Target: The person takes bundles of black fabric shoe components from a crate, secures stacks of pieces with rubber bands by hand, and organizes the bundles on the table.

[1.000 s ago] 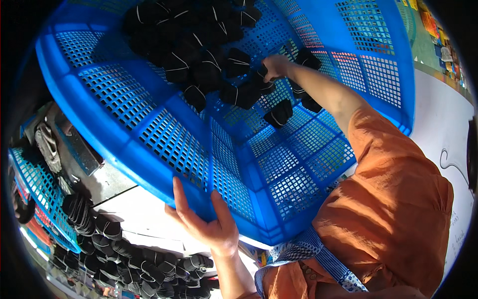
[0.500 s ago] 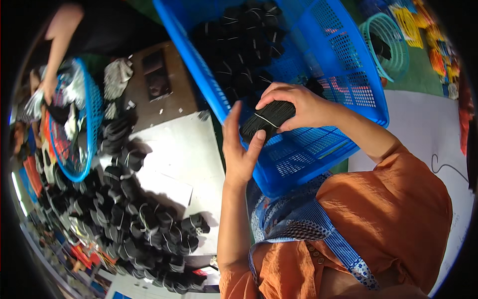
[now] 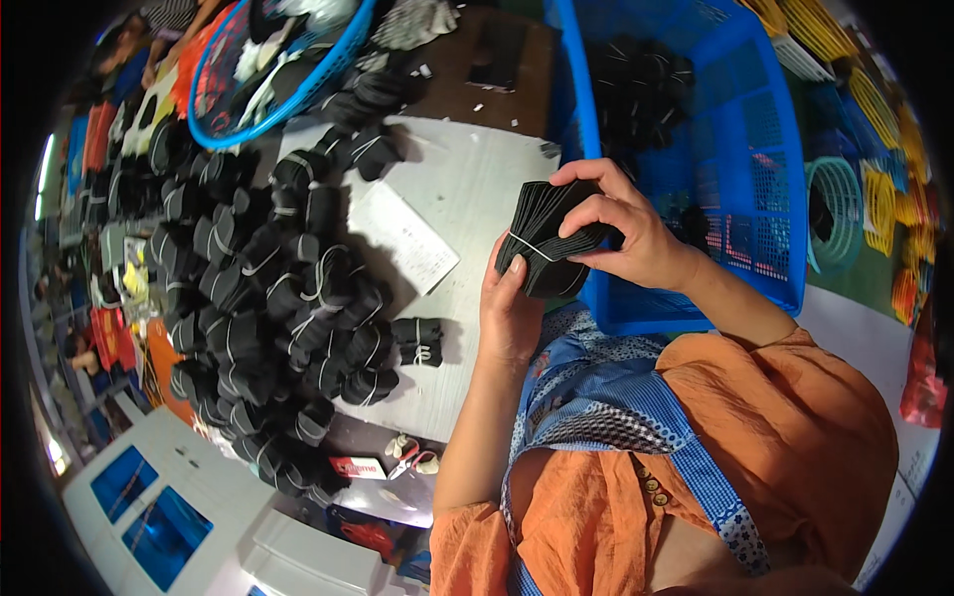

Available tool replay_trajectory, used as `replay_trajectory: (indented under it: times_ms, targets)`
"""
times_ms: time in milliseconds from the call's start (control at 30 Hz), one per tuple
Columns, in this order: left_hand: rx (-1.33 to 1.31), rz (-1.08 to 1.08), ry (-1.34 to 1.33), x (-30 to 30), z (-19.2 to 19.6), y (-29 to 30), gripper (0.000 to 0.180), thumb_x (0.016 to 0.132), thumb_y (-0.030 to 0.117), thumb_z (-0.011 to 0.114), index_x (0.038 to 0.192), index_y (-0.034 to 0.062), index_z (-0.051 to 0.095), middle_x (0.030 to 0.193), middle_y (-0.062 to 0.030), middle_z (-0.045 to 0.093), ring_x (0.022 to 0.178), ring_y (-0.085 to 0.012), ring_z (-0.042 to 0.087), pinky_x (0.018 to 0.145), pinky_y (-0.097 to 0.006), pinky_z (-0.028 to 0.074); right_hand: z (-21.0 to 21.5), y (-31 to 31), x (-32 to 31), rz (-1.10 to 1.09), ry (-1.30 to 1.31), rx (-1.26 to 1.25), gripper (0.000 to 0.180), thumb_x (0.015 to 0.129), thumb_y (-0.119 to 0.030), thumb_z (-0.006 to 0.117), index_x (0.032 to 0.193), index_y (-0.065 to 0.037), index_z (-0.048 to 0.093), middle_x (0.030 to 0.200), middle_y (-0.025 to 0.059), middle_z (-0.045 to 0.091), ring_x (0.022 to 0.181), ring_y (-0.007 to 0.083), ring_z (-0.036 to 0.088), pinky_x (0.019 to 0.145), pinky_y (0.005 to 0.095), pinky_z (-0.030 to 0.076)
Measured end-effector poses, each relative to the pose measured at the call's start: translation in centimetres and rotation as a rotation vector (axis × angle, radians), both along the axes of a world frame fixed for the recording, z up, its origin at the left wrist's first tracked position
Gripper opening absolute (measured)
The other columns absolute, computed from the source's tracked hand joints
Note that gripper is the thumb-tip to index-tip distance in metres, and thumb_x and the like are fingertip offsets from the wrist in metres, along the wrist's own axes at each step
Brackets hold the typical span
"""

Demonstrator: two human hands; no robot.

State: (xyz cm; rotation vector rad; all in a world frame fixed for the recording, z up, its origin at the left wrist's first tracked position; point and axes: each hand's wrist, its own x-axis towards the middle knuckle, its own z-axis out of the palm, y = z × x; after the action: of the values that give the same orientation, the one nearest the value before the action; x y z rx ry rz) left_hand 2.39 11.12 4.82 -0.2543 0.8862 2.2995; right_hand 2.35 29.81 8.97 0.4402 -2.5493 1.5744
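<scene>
Between my two hands is a tied bundle of black fabric pieces (image 3: 545, 223), a thin white band around its middle. My left hand (image 3: 509, 303) grips it from below, thumb pressed near the band. From the right, my right hand (image 3: 636, 236) holds the upper side, its fingers bent over the layers. The bundle's upper end fans out a little. To the left, many similar black bundles (image 3: 234, 338) are heaped on the white table (image 3: 477, 149). One small bundle (image 3: 417, 343) lies apart from the heap.
Ahead right stands a large blue plastic crate (image 3: 579, 74) with black bundles (image 3: 641, 89) in it. A white paper (image 3: 402, 236), scissors (image 3: 405, 455) and a round blue basket (image 3: 214, 139) are on the left. A light-blue basket (image 3: 840, 214) stands beyond the crate.
My view has turned left, showing more of the table and heap. The bundle is now turned more upright over the crate's near left edge, and my right fingers have shifted on it.
</scene>
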Motion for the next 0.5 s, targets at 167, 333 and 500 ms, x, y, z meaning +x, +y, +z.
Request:
replay_trajectory:
  times_ms: [167, 333, 500]
  targets:
    - [0.101, 0.153, -0.006, 0.3, -0.6, -2.9, 0.062, 0.086, 0.029, 0.059, 0.137, 0.0032, 0.036, 0.129, -0.0132, 0.051, 0.118, -0.0246, 0.052, 0.101, -0.041, 0.040, -0.1, -4.1, -1.3, 0.075, 0.104, 0.018, 0.034, 0.062, 0.005, 0.076, 0.087, -0.011, 0.059, 0.119, 0.0095, 0.048, 0.114, 0.0282, 0.050, 0.094, 0.0364, 0.045]
    - [0.166, 0.248, -0.024, 0.3, 0.0, -6.7, 0.063, 0.085, 0.025, 0.061, 0.139, 0.0050, 0.034, 0.130, -0.0133, 0.049, 0.119, -0.0256, 0.050, 0.103, -0.042, 0.039, 0.1, -8.4, -2.9, 0.152, 0.124, 0.015, 0.035, 0.060, 0.008, 0.073, 0.087, -0.010, 0.059, 0.117, 0.0104, 0.050, 0.112, 0.0296, 0.053, 0.092, 0.0367, 0.045]
    - [-0.464, 0.148, 0.373, -0.2, -0.3, -11.6, 0.071, 0.081, 0.024, 0.073, 0.136, 0.0035, 0.033, 0.121, -0.0119, 0.050, 0.109, -0.0177, 0.050, 0.093, -0.033, 0.042, 0.6, -11.7, -5.1, 0.164, -0.080, 0.037, 0.042, 0.063, 0.006, 0.072, 0.102, -0.007, 0.060, 0.119, 0.0098, 0.051, 0.110, 0.0263, 0.053, 0.092, 0.0344, 0.045]
